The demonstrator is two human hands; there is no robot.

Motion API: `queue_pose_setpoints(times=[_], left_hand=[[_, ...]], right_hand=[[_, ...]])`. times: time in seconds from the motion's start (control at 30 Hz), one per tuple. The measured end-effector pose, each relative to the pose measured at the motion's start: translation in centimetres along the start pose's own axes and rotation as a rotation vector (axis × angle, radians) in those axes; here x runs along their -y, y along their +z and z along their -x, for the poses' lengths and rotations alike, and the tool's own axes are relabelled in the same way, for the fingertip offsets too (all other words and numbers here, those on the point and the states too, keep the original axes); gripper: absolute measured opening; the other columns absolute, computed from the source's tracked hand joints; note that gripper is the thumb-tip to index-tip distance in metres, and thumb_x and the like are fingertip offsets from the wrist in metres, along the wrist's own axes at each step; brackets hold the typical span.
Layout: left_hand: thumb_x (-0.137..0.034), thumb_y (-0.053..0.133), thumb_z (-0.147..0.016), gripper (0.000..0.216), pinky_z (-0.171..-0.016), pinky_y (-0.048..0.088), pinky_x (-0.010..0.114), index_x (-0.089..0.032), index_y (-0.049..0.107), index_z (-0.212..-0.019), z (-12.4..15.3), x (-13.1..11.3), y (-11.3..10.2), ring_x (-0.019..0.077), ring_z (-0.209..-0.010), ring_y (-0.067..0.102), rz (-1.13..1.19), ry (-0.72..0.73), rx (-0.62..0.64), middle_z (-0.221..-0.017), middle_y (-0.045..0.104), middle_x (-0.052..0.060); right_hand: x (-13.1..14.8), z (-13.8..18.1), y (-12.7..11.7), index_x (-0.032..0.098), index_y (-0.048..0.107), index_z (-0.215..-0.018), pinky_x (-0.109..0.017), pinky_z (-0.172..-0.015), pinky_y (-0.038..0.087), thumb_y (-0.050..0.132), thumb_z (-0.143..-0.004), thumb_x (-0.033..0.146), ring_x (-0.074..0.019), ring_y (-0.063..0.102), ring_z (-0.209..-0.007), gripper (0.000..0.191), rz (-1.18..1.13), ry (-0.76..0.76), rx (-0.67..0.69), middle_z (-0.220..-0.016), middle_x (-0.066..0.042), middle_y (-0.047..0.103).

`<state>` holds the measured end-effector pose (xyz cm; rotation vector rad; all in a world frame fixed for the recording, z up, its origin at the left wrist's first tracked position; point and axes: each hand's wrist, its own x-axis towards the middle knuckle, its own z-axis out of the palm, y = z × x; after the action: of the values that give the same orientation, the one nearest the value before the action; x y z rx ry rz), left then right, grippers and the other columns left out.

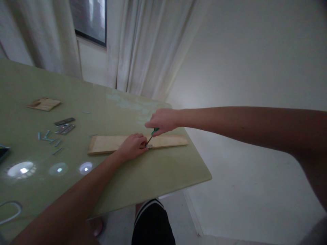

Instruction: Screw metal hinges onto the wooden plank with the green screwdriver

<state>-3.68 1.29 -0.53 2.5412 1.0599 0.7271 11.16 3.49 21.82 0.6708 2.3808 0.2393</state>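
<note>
A long, pale wooden board (102,144) lies flat on the green table (163,173). A small metal bracket (150,146) sits at the board's near edge. My right hand (163,120) is closed around the green handle of a screwdriver (153,132), whose shaft slants down to the left toward the bracket. My left hand (133,145) rests on the board, fingers curled close to the screwdriver's tip at the bracket. Whether those fingers pinch the bracket or a screw is hidden.
Several screws (47,139) and metal hinges or plates (65,126) lie on the left, with a small wooden piece (44,104) behind them. A dark object (3,152) and a white loop (11,211) show at the left edge. Curtains (150,47) and a wall (242,68) border the table.
</note>
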Motion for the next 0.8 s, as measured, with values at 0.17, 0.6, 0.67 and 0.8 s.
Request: queue_pose_setpoints(times=[0.17,0.6,0.67,0.8], left_hand=[[-0.036,0.07,-0.091,0.014,-0.081,0.046,0.037,-0.022,0.067,-0.09,0.0,0.1,0.1,0.0276,-0.094,0.063,0.007,0.012,-0.004,-0.093,0.071,0.007],[-0.035,0.072,-0.089,0.015,-0.079,0.044,0.036,-0.022,0.065,-0.088,0.0,0.4,0.3,0.0275,-0.093,0.062,0.014,0.015,-0.004,-0.093,0.07,0.007],[-0.035,0.072,-0.09,0.015,-0.08,0.044,0.036,-0.022,0.066,-0.089,0.0,0.3,0.2,0.0276,-0.093,0.062,0.013,0.018,-0.005,-0.093,0.07,0.007],[-0.035,0.071,-0.09,0.014,-0.082,0.045,0.037,-0.022,0.066,-0.09,0.0,0.3,0.2,0.0281,-0.094,0.063,0.009,0.021,-0.014,-0.093,0.07,0.007]], right_hand=[[-0.1,0.0,1.1,0.012,0.074,-0.09,-0.03,-0.063,0.039,0.066,-0.096,0.055,-0.0199,0.068,-0.073,0.045,-0.302,0.39,0.07,-0.082,-0.011,0.078],[0.7,-0.6,0.0,0.011,0.076,-0.093,-0.03,-0.063,0.04,0.074,-0.089,0.05,-0.0219,0.069,-0.077,0.04,-0.245,0.36,0.067,-0.089,-0.013,0.078],[0.8,-0.5,0.0,0.011,0.077,-0.093,-0.03,-0.063,0.041,0.072,-0.09,0.05,-0.0214,0.069,-0.076,0.04,-0.279,0.394,0.073,-0.089,-0.013,0.078],[0.7,1.1,-0.1,0.023,0.069,-0.125,-0.031,-0.073,0.042,0.077,-0.089,0.038,-0.0257,0.071,-0.098,0.04,0.018,0.006,-0.013,-0.115,-0.011,0.077]])
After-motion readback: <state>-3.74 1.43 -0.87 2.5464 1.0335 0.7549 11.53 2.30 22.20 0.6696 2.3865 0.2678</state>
